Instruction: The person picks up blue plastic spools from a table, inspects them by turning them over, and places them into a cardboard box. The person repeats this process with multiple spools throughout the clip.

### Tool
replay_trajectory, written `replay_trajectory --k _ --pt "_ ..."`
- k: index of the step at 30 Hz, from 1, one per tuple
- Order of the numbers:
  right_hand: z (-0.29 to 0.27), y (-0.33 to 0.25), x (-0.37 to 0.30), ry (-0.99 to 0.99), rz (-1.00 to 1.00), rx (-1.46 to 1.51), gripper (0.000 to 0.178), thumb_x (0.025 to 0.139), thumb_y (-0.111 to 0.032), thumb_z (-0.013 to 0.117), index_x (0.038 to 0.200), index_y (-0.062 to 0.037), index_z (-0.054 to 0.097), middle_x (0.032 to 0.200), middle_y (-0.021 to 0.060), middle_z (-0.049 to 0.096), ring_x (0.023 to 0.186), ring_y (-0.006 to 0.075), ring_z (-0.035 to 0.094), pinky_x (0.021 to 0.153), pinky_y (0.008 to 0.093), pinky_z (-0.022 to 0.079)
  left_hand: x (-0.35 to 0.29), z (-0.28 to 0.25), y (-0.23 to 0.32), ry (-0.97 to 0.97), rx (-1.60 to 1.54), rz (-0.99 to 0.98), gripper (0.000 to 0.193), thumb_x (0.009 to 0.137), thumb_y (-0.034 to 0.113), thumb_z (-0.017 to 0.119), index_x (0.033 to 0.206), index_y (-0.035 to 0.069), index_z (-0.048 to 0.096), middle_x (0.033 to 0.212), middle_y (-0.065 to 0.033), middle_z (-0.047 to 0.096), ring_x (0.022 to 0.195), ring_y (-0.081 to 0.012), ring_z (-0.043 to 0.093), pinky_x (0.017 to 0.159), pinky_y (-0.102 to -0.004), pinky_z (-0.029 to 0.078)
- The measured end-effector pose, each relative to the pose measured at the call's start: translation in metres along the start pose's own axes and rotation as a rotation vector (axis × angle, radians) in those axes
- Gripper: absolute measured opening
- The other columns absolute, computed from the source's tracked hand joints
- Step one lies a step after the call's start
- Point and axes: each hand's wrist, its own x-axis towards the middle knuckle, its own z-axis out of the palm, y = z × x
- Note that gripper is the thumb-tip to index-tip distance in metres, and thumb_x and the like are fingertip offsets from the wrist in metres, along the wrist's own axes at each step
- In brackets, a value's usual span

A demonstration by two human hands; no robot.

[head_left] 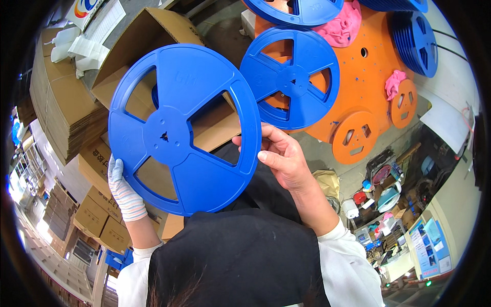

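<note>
A large blue plastic reel with three cut-out windows and a small star-shaped centre hole is held up in front of me. At its lower left rim, my left hand, in a striped glove, grips the edge, its fingers partly hidden behind the reel. My bare right hand pinches the right rim, thumb in front and fingertips showing through a window. Behind the reel stands an open cardboard box with something blue inside. Just beyond my right hand, another blue reel rests on the orange round table.
More blue reels stand stacked at the table's far right. Pink cloths lie on the orange surface. Flattened cardboard is piled at the left, with closed cartons below. A cluttered bench is at the right.
</note>
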Motion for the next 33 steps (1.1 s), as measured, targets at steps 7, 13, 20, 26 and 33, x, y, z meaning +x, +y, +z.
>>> replay_trajectory --k 7,13,20,26,33 --pt "-0.001 0.005 0.002 0.06 0.037 0.047 0.057 0.082 -0.012 0.068 0.134 0.0023 0.049 0.144 0.0152 0.048 0.124 0.0302 0.055 0.104 0.042 0.046 -0.007 0.008 0.004 -0.03 -0.055 0.012 0.044 0.091 0.016 0.062 0.13 -0.003 0.056 0.122 -0.0135 0.063 0.11 -0.0244 0.06 0.102 -0.0378 0.046" --pt "0.001 0.015 0.006 0.263 -0.005 0.19 0.038 0.087 -0.007 0.053 0.124 0.004 0.054 0.133 0.0171 0.056 0.116 0.0302 0.06 0.1 0.0411 0.049 -0.012 0.014 0.011 -0.032 -0.124 0.128 0.046 0.091 0.014 0.066 0.13 -0.005 0.055 0.12 -0.0134 0.064 0.109 -0.0225 0.061 0.101 -0.0344 0.046" --pt "0.004 0.014 0.012 0.47 -0.061 0.175 0.032 0.103 -0.021 0.044 0.126 -0.0012 0.051 0.129 0.0166 0.058 0.109 0.026 0.063 0.087 0.041 0.057 -0.015 0.024 0.008 -0.115 -0.253 0.094 0.047 0.094 0.018 0.059 0.133 -0.007 0.052 0.127 -0.0164 0.061 0.117 -0.0242 0.058 0.107 -0.0352 0.042" --pt "0.002 0.011 0.017 0.58 -0.064 0.129 0.025 0.104 -0.021 0.044 0.115 -0.003 0.056 0.122 0.0153 0.062 0.099 0.0233 0.066 0.077 0.0373 0.06 -0.007 0.035 -0.005 -0.158 -0.334 0.005 0.044 0.094 0.017 0.058 0.131 -0.006 0.054 0.126 -0.0151 0.062 0.116 -0.0229 0.058 0.105 -0.0345 0.044" --pt "0.003 0.013 0.015 0.529 -0.153 0.153 0.021 0.104 -0.02 0.045 0.112 -0.0047 0.056 0.122 0.0149 0.062 0.102 0.0236 0.065 0.08 0.0377 0.059 -0.001 0.027 -0.026 -0.145 -0.351 -0.007 0.04 0.096 0.02 0.058 0.129 -0.001 0.058 0.126 -0.0116 0.062 0.117 -0.0223 0.057 0.108 -0.0348 0.041"
